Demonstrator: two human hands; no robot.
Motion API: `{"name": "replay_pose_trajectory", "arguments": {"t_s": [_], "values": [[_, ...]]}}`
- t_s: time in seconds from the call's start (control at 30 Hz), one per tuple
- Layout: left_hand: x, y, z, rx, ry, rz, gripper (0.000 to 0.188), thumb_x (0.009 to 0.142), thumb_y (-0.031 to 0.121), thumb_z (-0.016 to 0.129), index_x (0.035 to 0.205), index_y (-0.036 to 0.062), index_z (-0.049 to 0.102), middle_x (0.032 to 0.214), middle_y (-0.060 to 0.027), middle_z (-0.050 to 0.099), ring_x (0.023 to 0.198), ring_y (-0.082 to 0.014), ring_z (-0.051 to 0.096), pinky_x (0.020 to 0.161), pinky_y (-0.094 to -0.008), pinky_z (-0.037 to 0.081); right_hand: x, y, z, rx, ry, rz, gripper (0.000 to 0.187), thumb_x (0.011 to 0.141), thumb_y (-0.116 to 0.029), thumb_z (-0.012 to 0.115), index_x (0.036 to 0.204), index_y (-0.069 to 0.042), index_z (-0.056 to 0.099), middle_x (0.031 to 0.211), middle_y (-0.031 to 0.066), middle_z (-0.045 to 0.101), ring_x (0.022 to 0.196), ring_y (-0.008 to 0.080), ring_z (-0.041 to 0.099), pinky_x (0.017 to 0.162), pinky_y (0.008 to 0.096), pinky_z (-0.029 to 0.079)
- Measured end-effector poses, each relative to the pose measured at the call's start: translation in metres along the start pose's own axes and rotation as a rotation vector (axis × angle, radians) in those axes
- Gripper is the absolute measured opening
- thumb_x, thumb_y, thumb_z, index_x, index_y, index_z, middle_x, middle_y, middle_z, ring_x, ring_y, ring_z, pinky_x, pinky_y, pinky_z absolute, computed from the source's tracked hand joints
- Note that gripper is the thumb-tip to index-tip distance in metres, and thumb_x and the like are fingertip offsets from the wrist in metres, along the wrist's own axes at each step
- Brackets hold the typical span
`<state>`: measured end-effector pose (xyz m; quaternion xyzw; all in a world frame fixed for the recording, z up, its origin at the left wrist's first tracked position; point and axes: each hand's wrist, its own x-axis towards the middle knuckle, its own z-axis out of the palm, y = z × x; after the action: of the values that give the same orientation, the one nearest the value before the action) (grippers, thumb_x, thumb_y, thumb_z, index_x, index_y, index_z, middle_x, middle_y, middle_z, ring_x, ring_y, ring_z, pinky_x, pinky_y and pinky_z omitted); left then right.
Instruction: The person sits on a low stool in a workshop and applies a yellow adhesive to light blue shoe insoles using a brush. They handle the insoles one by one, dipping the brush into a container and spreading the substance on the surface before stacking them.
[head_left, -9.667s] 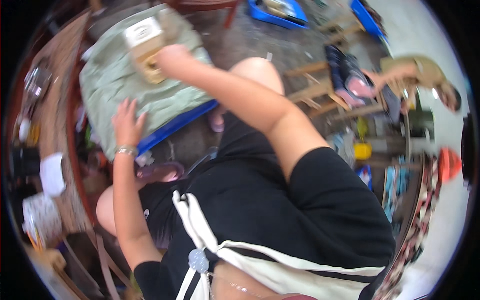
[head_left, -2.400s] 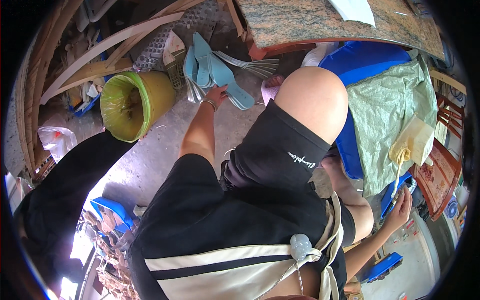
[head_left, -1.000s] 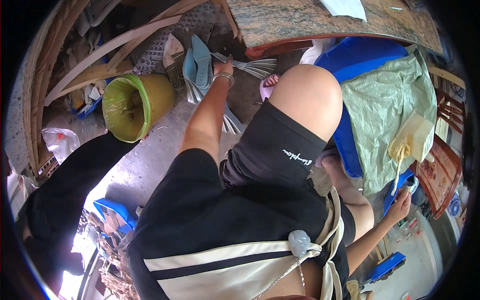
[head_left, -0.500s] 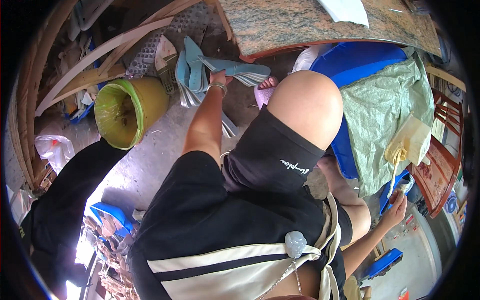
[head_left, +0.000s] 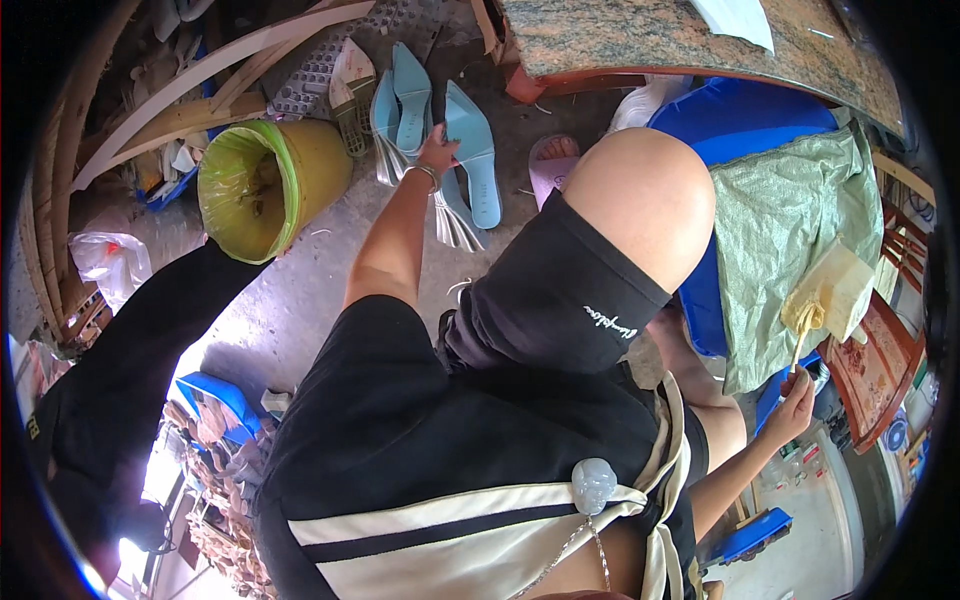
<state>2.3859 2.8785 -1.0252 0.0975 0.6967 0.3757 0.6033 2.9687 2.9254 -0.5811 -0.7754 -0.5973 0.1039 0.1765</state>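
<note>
My left hand (head_left: 437,152) reaches forward and is closed on the edge of a stack of light-blue insoles (head_left: 472,150) with pointed toes. More light-blue insoles (head_left: 408,90) lie fanned out just left of it, their pale edges showing. On the right, my right hand (head_left: 795,402) pinches the thin handle of a brush (head_left: 799,350). The brush's far end meets a yellowish, sticky-looking mass on a whitish plastic container (head_left: 838,285). That container rests on a green woven sheet (head_left: 790,200).
A yellow bin (head_left: 318,180) with a green liner stands at left. Beside it shows a black-clothed limb (head_left: 150,350) of another person. The green sheet covers part of a blue plastic tub (head_left: 740,115). A stone-topped table (head_left: 650,40) and a wooden chair (head_left: 880,350) stand nearby.
The insole stack at my left hand has swung from pointing right to lying lengthwise, blue faces up. The brush handle in my right hand now tilts the other way.
</note>
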Motion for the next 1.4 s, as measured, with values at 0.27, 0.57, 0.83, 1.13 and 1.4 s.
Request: {"name": "replay_pose_trajectory", "arguments": {"t_s": [0.27, 0.57, 0.83, 1.13, 1.4], "values": [[-0.082, 0.040, 0.000, -0.186, 0.115, 0.130, 0.053, 0.092, 0.027, 0.054, 0.139, 0.0098, 0.037, 0.124, -0.0087, 0.054, 0.115, -0.0195, 0.049, 0.097, -0.0362, 0.041, -0.006, -0.021, -0.002, 0.156, -0.023, -0.027, 0.029, 0.099, -0.019, 0.045, 0.113, 0.001, 0.062, 0.090, 0.0085, 0.066, 0.074, 0.0122, 0.060, 0.069, 0.0254, 0.049], [-0.262, 0.170, -0.001, -0.382, -0.086, 0.481, 0.054, 0.098, 0.033, 0.047, 0.139, -0.0018, 0.037, 0.129, -0.0125, 0.052, 0.114, -0.0147, 0.052, 0.098, -0.0250, 0.039, -0.064, -0.203, 0.056, 0.607, -0.579, -0.575, 0.033, 0.086, -0.004, 0.057, 0.119, 0.001, 0.057, 0.107, 0.0124, 0.065, 0.095, 0.0197, 0.064, 0.082, 0.0317, 0.051], [-0.325, 0.219, 0.133, -0.432, -0.290, 0.526, 0.034, 0.098, 0.024, 0.044, 0.121, -0.0001, 0.050, 0.108, -0.0083, 0.060, 0.097, -0.0136, 0.057, 0.089, -0.0285, 0.045, -0.106, -0.249, 0.073, 0.889, -0.618, -0.729, 0.056, 0.091, -0.008, 0.053, 0.142, 0.001, 0.031, 0.139, 0.0253, 0.041, 0.129, 0.0338, 0.043, 0.105, 0.0363, 0.034], [-0.384, 0.203, 0.259, -0.405, -0.405, 0.416, 0.034, 0.098, 0.023, 0.049, 0.125, 0.0032, 0.046, 0.112, -0.0073, 0.058, 0.099, -0.0131, 0.057, 0.086, -0.0305, 0.048, -0.079, -0.162, 0.068, 0.980, -0.192, -0.399, 0.044, 0.092, -0.002, 0.036, 0.135, -0.001, 0.044, 0.126, 0.0127, 0.054, 0.112, 0.0197, 0.054, 0.095, 0.0289, 0.041], [-0.406, 0.157, 0.256, -0.103, -0.761, 0.554, 0.081, 0.088, 0.025, 0.066, 0.145, 0.0047, 0.012, 0.138, -0.0112, 0.036, 0.130, -0.0187, 0.032, 0.109, -0.0323, 0.027, -0.097, -0.117, 0.052, 0.578, -0.055, -0.578, 0.033, 0.092, 0.001, 0.044, 0.122, 0.005, 0.054, 0.116, 0.0212, 0.060, 0.106, 0.0323, 0.060, 0.091, 0.0361, 0.046]]}}
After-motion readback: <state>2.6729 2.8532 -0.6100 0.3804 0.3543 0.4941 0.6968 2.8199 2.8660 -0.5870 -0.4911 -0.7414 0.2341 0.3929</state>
